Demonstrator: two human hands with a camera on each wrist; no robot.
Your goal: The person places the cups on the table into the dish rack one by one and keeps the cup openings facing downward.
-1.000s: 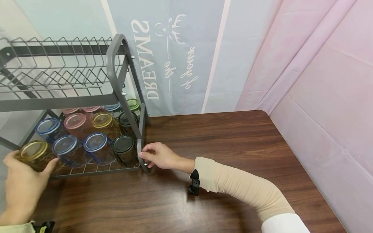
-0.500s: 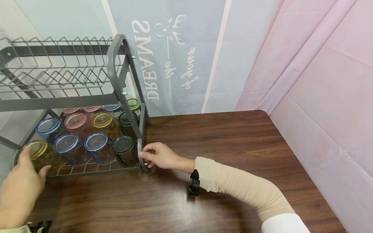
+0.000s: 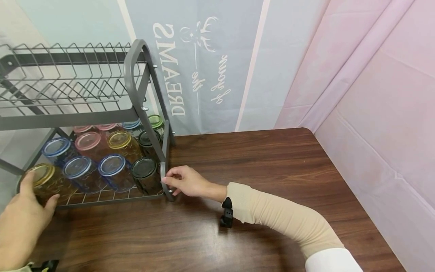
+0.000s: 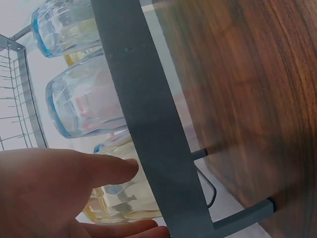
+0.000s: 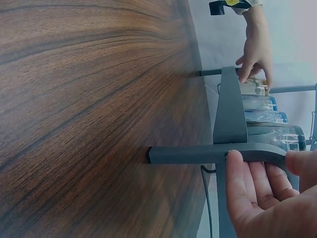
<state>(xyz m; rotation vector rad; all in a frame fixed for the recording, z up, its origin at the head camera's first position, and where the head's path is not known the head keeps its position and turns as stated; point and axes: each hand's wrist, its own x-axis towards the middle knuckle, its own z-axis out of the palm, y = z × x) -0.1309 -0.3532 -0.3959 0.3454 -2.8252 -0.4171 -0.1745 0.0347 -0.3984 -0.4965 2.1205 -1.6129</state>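
My left hand (image 3: pixel 27 215) is at the left front of the dish rack, beside a yellow glass mug (image 3: pixel 42 175) that stands upside down. Its index finger lies straight along the mug's rim; in the left wrist view the thumb (image 4: pixel 116 169) is over the mug's side, with the other fingers below it. My right hand (image 3: pixel 187 181) holds the lower side bar of the grey dish rack (image 3: pixel 163 141); in the right wrist view thumb and fingers (image 5: pixel 240 183) lie on either side of that bar.
Blue mugs (image 3: pixel 79 168) and a dark grey mug (image 3: pixel 144 168) fill the front row, with pink, yellow, blue and green ones behind. The rack's wire upper tier (image 3: pixel 68 75) is above them. Brown wooden table (image 3: pixel 255 170) extends right, up to a printed cloth backdrop (image 3: pixel 217 75).
The left hand's fingers have loosened around the yellow mug, and the index finger has moved onto its rim. The mug stands more upright. The right hand stays on the bar.
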